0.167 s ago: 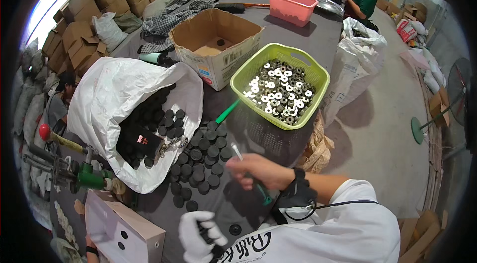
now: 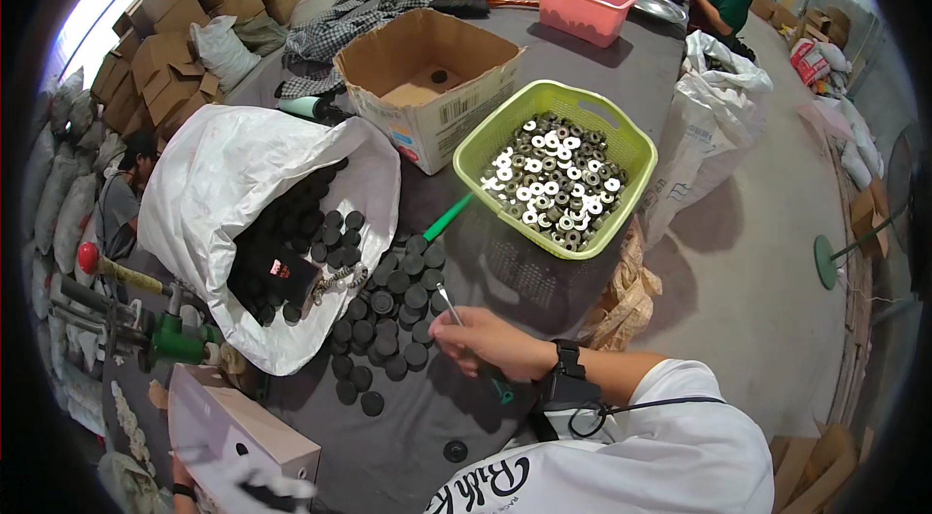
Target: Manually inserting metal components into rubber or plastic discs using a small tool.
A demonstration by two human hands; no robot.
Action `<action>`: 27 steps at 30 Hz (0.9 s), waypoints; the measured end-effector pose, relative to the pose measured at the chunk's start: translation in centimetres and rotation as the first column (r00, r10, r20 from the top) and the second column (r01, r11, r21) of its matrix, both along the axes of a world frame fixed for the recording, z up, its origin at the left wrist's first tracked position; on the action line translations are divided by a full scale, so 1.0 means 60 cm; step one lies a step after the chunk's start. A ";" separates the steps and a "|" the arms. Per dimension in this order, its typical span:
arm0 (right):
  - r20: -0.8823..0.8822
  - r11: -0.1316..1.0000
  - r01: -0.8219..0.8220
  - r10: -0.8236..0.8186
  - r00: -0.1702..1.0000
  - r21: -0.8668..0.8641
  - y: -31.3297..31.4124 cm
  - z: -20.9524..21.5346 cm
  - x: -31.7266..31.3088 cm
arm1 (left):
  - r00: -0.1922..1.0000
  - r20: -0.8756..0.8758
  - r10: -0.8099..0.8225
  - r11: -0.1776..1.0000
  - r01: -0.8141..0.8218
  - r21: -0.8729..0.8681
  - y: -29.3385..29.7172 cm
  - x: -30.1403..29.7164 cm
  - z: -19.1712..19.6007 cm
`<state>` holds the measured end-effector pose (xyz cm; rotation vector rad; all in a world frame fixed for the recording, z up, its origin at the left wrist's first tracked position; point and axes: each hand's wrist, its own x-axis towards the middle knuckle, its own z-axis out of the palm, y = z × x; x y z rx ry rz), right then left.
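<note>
The right hand (image 2: 490, 341) has its fingers (image 2: 449, 331) closed narrowly around a thin metal-tipped tool (image 2: 449, 303) with a green handle end showing below the wrist. The tip points up and away from the fingers, toward the loose black discs (image 2: 388, 315) just beyond them on the dark counter (image 2: 408, 436). The left hand (image 2: 184, 495) shows only at the lower edge, beside a white box (image 2: 233, 427); whether its fingers are open or holding anything I cannot tell.

As a judgement, the work looks well underway but far from over. Farther out from the fingers, up and to the right, a green basket (image 2: 558, 169) already holds a good layer of discs with pale centres. To the left of the fingers a white sack (image 2: 243, 194) lies open, many plain black discs spilling from it, so a large share appears left. Beyond the sack stands an open cardboard box (image 2: 427, 87), nearly empty.
</note>
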<state>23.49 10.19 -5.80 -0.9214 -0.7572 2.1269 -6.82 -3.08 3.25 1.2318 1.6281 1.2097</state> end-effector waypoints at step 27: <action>0.755 0.757 -0.261 -0.425 0.500 0.599 0.059 -0.030 0.002 | 0.318 0.946 -0.069 0.761 0.630 -0.156 0.102 0.182 -0.205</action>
